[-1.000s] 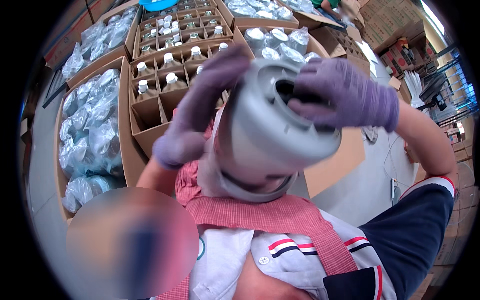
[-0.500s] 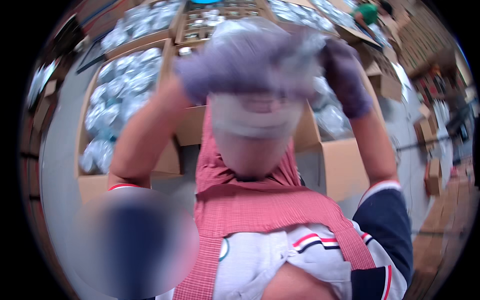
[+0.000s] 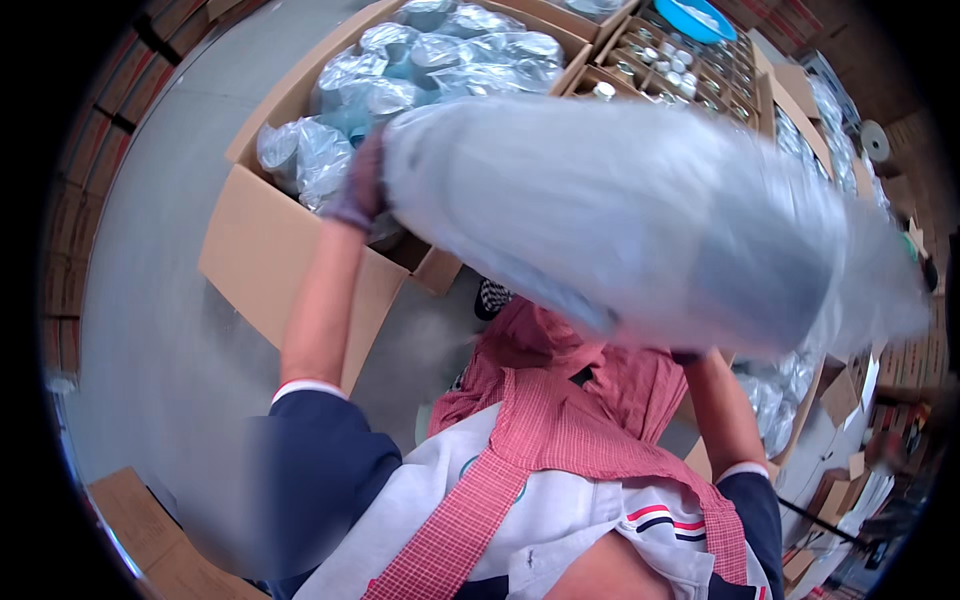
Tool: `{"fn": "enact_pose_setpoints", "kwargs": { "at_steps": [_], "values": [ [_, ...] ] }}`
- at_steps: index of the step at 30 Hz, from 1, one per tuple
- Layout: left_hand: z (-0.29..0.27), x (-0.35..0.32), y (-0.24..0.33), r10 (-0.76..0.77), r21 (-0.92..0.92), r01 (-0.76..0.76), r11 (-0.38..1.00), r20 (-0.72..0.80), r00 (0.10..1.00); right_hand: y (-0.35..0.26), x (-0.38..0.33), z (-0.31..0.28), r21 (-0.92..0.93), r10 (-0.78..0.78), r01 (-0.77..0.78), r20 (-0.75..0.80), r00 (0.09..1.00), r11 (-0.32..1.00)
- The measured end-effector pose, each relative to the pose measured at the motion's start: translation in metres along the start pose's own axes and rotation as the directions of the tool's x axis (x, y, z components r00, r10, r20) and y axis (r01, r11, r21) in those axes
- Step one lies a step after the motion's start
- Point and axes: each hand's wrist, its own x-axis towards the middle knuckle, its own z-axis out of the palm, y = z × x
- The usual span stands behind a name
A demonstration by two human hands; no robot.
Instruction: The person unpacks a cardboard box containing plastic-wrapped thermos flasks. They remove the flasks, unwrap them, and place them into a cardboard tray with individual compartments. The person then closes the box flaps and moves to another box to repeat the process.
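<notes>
A large cylindrical clear container (image 3: 620,210) wrapped in a loose plastic bag lies tilted in the air across my view, blurred by motion. In a purple glove, my left hand (image 3: 362,182) grips its left end; the fingertips are partly hidden by the bag. Under the container's near side is my right hand (image 3: 688,356), also gloved and mostly hidden, holding it from below. Beyond my left hand, a cardboard box (image 3: 290,230) is filled with several similar bagged containers (image 3: 390,85).
A divided carton (image 3: 590,85) at the back holds small jars with white lids, with a blue basin (image 3: 695,18) on it. More bagged goods (image 3: 770,400) sit in boxes at the right. Carton stacks (image 3: 85,150) line the left side, beyond the grey floor (image 3: 170,250).
My view has turned left. The container, earlier upright between my hands, now lies sideways, its loose bag trailing right. My left hand is at its left end and my right has dropped beneath it.
</notes>
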Motion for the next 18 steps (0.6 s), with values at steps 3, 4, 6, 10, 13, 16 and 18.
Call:
{"fn": "enact_pose_setpoints", "kwargs": {
  "at_steps": [3,4,6,10,13,16,18],
  "values": [
    [-0.105,-0.006,0.026,-0.155,-0.129,0.091,0.987,-0.695,0.702,0.001,0.102,-0.012,0.212,-0.182,0.165,0.064,0.981,0.963],
    [-0.155,-0.010,0.028,-0.013,0.034,0.056,0.998,-0.744,0.668,0.000,0.135,-0.014,0.278,-0.246,0.211,0.097,0.964,0.937],
    [-0.206,-0.026,0.034,0.307,0.529,0.078,0.845,-0.599,0.740,-0.002,0.202,-0.010,0.413,-0.383,0.286,0.174,0.907,0.865],
    [-0.200,-0.015,0.044,0.159,0.988,0.156,0.014,-0.156,0.975,-0.001,0.317,0.046,0.623,-0.534,0.250,0.321,0.782,0.741],
    [-0.191,0.018,0.028,-0.446,0.959,0.017,-0.283,-0.147,0.883,-0.012,0.380,0.137,0.506,-0.491,0.221,0.497,0.715,0.834],
    [-0.212,0.054,-0.007,-0.723,0.906,-0.144,-0.397,-0.212,0.658,-0.026,0.402,0.229,-0.002,-0.585,0.674,0.496,0.642,0.738],
    [-0.251,0.063,-0.044,-0.648,0.941,0.051,-0.336,-0.270,0.712,-0.024,0.404,0.256,0.024,-0.789,0.809,0.239,0.566,0.588]
  ]
}}
